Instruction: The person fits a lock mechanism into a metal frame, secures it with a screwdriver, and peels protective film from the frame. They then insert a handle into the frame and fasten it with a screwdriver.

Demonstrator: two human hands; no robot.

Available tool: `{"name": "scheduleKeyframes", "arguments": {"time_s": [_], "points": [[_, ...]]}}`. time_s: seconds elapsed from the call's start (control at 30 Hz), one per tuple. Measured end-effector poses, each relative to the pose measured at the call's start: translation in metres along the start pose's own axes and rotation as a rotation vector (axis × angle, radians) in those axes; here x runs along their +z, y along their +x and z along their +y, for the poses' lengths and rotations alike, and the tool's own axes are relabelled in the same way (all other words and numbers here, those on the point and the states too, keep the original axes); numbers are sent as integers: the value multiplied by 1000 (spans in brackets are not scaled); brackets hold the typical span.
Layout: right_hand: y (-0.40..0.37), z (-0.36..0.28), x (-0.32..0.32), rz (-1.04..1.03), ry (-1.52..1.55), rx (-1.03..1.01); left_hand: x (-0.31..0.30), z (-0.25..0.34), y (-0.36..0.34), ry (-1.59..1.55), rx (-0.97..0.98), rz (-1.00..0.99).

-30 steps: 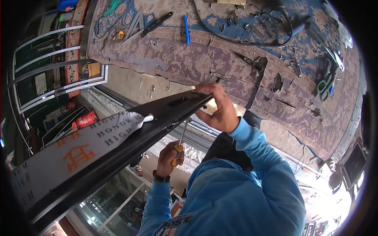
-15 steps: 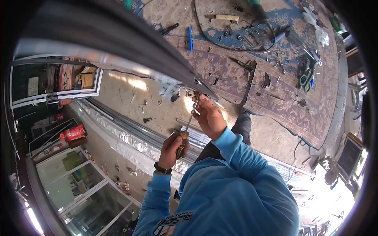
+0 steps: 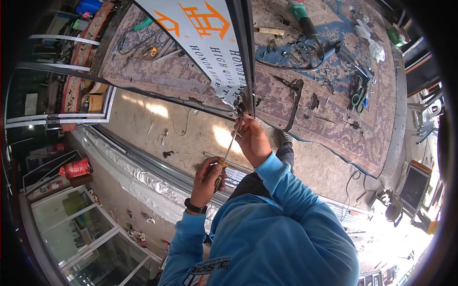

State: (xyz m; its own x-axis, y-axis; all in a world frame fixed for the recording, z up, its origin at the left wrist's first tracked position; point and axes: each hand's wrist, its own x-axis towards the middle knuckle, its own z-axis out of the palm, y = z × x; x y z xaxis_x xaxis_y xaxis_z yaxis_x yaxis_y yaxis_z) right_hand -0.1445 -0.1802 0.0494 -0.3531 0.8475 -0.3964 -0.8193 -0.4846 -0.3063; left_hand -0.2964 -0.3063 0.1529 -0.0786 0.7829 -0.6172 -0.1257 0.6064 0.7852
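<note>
My left hand [image 3: 206,182], with a dark watch on its wrist, is wrapped round the yellow and black handle of a screwdriver [image 3: 233,141]. The metal shaft points up towards my right hand [image 3: 253,140]. The fingers of that hand are pinched at the shaft's tip, beside the lower end of a dark metal frame [image 3: 247,52]. What they pinch is too small to make out. White film with orange logos [image 3: 200,38] covers the frame's side and is torn at its lower end.
A patterned carpet [image 3: 334,119] holds a green power tool [image 3: 303,19], scissors [image 3: 358,101] and scattered hardware. Long metal profiles [image 3: 152,164] lie on the floor at the left. Glazed frames [image 3: 90,238] stand at the lower left, near a red packet [image 3: 75,168].
The dark frame now stands more upright in view, and its printed film shows clearly. The view has shifted slightly. Both hands keep nearly the same pose.
</note>
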Motion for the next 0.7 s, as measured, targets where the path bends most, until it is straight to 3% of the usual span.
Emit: {"name": "scheduleKeyframes", "arguments": {"time_s": [0.3, 0.53, 0.63, 0.7], "points": [[-7, -9, 9, 16, 60, 21, -9, -13, -10, -90, 46, 2], [-15, 16, 13, 134, -29, -191, -8, -28, -10, -108, 190, -35], [-11, 13, -34, -151, -249, -303, -11, -35, -12, -79, 221, -41], [-10, -2, -31, 70, -241, -327, -11, -36, -14, -36, 216, -32]]}}
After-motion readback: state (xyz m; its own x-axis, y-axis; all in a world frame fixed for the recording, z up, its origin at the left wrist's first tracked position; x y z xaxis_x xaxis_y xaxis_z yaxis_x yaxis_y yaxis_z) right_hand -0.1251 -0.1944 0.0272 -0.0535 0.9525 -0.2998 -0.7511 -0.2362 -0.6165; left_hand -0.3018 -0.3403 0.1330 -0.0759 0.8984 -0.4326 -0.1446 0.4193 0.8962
